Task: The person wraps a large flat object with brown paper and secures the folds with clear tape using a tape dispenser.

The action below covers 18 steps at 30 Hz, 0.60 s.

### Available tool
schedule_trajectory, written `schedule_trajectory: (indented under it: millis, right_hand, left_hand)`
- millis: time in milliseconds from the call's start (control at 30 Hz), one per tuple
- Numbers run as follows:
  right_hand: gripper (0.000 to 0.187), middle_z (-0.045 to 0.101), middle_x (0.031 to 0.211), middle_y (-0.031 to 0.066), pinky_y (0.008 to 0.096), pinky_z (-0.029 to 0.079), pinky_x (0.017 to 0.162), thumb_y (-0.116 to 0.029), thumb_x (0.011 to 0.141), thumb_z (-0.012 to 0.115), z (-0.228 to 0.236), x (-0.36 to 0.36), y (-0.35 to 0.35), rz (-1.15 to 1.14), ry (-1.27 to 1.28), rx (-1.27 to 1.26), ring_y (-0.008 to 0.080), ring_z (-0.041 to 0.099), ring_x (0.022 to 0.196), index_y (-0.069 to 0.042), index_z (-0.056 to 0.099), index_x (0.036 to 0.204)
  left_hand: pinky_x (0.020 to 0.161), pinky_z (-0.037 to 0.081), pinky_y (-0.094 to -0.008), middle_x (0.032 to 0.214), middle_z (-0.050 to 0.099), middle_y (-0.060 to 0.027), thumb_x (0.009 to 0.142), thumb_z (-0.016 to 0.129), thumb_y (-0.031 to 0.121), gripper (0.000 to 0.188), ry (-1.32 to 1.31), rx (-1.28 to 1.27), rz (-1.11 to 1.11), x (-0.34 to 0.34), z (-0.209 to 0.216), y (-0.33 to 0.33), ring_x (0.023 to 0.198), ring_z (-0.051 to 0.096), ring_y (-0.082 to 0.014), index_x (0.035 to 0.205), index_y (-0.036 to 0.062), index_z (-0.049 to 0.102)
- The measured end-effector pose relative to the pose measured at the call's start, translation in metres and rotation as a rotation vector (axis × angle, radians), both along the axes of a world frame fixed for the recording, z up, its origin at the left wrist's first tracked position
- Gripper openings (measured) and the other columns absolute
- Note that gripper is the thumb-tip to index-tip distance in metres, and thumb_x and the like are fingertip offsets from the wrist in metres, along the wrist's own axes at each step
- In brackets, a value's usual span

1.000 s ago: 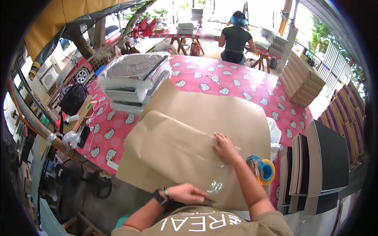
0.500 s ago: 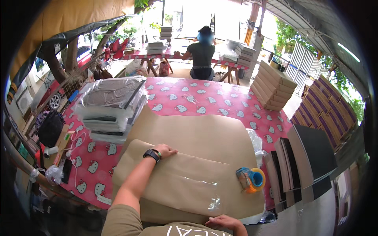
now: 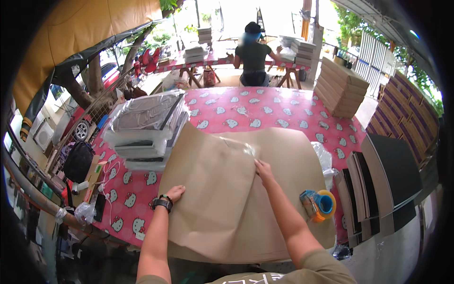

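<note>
A folded piece of brown kraft paper (image 3: 210, 189), creased and with shiny clear tape (image 3: 246, 149) near its far corner, lies turned at an angle over a larger brown paper sheet (image 3: 288, 156). My left hand (image 3: 176, 193), with a dark watch on the wrist, grips the folded piece by its left edge. At its right edge, near the tape, my right hand (image 3: 263, 169) pinches the paper. To the right, a blue and orange tape dispenser (image 3: 316, 206) with a roll of tape rests on the larger sheet.
Plastic-wrapped flat packs (image 3: 146, 123) stand at the left, brown boxes (image 3: 340, 87) at the far right. Dark boards (image 3: 385, 175) lean by the right edge of the pink patterned table (image 3: 222, 102). A person (image 3: 254, 57) works at another table beyond.
The folded paper has swung round, its taped end going from near me to the far side. My right hand has reached forward onto its edge; my left hand has shifted to the left edge.
</note>
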State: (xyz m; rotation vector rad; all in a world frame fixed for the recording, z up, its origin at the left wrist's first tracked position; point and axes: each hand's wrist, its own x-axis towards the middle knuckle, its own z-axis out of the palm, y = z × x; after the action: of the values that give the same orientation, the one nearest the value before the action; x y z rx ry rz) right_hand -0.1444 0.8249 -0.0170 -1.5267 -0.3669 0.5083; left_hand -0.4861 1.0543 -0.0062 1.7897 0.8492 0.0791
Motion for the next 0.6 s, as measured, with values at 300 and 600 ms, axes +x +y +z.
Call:
schedule_trajectory:
  millis: [300,600]
  right_hand:
    - [0.034,0.062,0.086,0.0206,0.0434,0.046,0.072,-0.030,0.088,0.043,0.014,-0.107,-0.047,0.036,-0.640,-0.582,0.0377,0.059,0.082,-0.003,0.064,0.086]
    - [0.019,0.060,0.094,0.0166,0.0385,0.046,0.076,-0.008,0.079,0.055,0.001,-0.298,-0.210,0.026,-0.755,-0.455,0.0312,0.056,0.086,-0.001,0.063,0.094]
  left_hand:
    - [0.072,0.045,-0.0437,0.083,0.059,-0.0278,0.093,0.040,0.034,0.042,-0.104,0.406,0.498,-0.050,-0.028,-0.168,0.080,0.057,-0.0423,0.103,-0.0044,0.055]
    - [0.090,0.042,-0.0350,0.108,0.061,-0.0167,0.089,0.051,0.026,0.039,-0.386,-0.127,0.314,-0.124,-0.016,-0.155,0.104,0.056,-0.0272,0.118,-0.0014,0.053]
